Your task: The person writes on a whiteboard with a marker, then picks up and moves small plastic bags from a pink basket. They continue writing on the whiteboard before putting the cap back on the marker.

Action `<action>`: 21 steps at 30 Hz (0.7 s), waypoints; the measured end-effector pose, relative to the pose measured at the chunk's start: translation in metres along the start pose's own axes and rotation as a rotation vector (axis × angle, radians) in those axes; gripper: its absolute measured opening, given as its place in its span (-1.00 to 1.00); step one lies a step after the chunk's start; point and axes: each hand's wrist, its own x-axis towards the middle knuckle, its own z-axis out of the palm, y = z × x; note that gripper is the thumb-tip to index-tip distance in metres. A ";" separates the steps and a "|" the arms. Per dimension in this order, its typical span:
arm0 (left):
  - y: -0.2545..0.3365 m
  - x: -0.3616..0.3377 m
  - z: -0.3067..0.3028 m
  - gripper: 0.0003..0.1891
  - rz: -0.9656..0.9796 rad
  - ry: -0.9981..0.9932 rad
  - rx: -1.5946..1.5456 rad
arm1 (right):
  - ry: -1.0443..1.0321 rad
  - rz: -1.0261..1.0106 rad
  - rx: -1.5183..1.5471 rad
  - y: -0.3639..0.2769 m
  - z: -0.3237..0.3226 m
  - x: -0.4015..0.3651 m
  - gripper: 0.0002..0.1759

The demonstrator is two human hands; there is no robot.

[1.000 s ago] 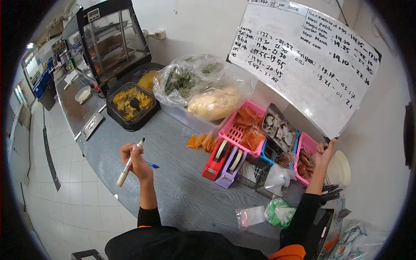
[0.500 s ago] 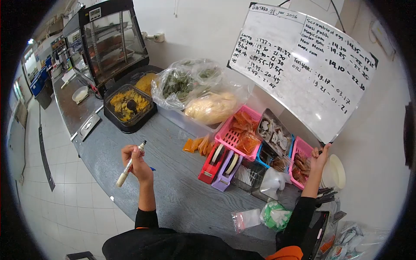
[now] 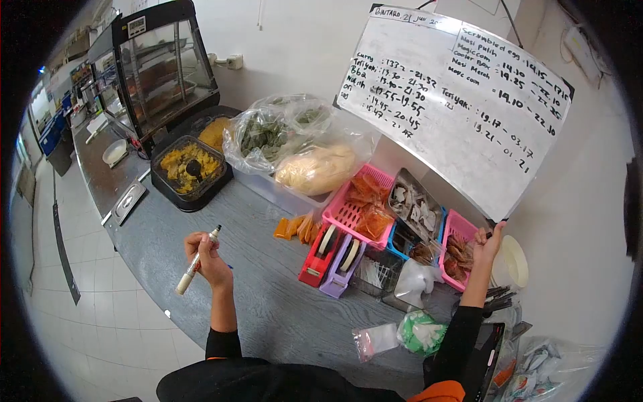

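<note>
The black tray (image 3: 193,189) holds chopped yellow food around a dark central knob. Beyond it, clear plastic bags hold green leaves (image 3: 262,134) and a pale yellow mass (image 3: 316,169), resting on a translucent bin (image 3: 266,189). One pink basket (image 3: 340,216) contains orange sachets (image 3: 372,221); just beside it, a metal tray (image 3: 400,175) holds whitish-grey pieces, too small to identify. A second pink basket (image 3: 447,276), nearer the right hand (image 3: 487,246), carries reddish-brown packets (image 3: 458,254).

The left hand (image 3: 209,260) has its fingers closed around a white marker (image 3: 188,276), held tilted above the grey table (image 3: 268,315), its black end up and the pale end down to the left. The right hand's fingers curl in on a small dark item (image 3: 488,235), mostly hidden, while the thumb points up near the lower corner of the handwritten whiteboard (image 3: 455,120); whether it touches the board I cannot tell
</note>
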 end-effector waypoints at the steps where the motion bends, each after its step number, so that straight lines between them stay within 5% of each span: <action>1: -0.001 0.000 0.000 -0.95 -0.001 0.002 0.001 | -0.016 0.006 0.009 0.000 -0.001 0.001 -0.59; 8: 0.001 0.000 -0.003 -0.94 -0.018 -0.034 -0.014 | -0.047 0.030 0.045 0.003 -0.008 0.009 -0.80; 21: -0.003 -0.001 -0.009 -0.92 -0.040 -0.022 -0.018 | -0.016 0.016 -0.015 0.005 0.000 0.007 -0.64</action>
